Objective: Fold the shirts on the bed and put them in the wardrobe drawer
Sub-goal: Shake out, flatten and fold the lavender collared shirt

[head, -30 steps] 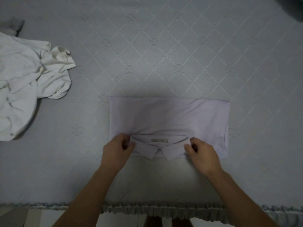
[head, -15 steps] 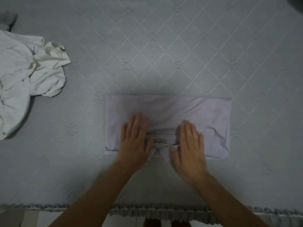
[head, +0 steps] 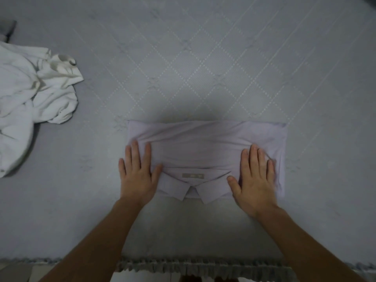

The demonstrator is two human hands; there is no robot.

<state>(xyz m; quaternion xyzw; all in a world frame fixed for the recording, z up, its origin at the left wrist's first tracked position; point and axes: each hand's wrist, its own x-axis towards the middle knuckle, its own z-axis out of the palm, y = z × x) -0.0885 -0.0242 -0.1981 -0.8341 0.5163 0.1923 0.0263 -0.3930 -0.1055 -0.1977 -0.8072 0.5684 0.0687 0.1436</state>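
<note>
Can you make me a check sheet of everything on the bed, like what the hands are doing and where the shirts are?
Surface: grey quilted bed cover with a diamond stitch pattern; ruffled edge along the near side.
Job's things: pale lilac shirt folded into a rectangle, collar facing the person, lying flat near the bed's front edge. White shirt crumpled in a heap at the left, not folded.
Clutter: a dark item at the far left edge, too cut off to tell.
Grippers: left hand flat, fingers straight, pressing the lilac shirt's left end; right hand flat on its right end.
Cables: nothing seen.
Surroundings: strip of pale floor below the bed edge; no wardrobe or drawer in view.
</note>
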